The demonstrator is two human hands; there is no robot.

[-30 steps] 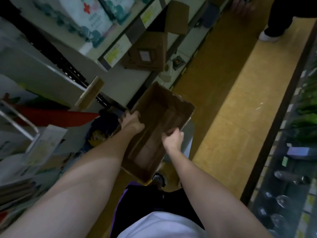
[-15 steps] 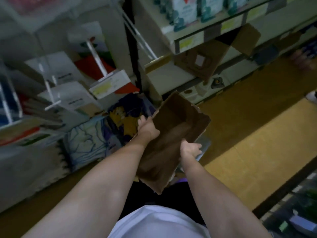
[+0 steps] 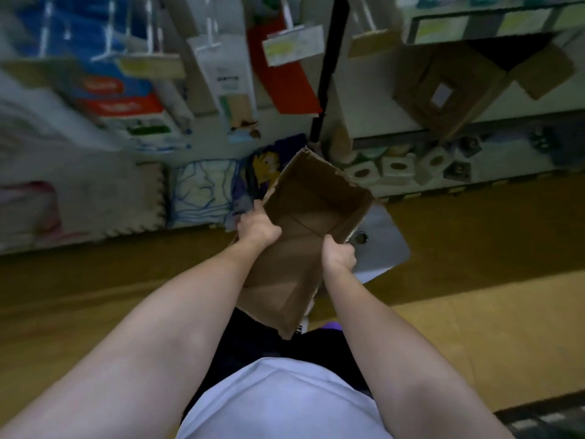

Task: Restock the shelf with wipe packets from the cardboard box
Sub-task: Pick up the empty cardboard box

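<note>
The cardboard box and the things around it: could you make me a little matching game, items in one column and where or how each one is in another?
Items:
1. cardboard box
2. left hand
3. right hand
4. second cardboard box

Descriptions:
A. grips the held box's right wall
B. lies tipped on a shelf, white label showing
C. held open, nothing visible inside
D. grips the held box's left wall

Pairs: 1-C, 2-D, 3-A, 4-B

Two cardboard boxes (image 3: pixel 304 236), two hands (image 3: pixel 258 224).
</note>
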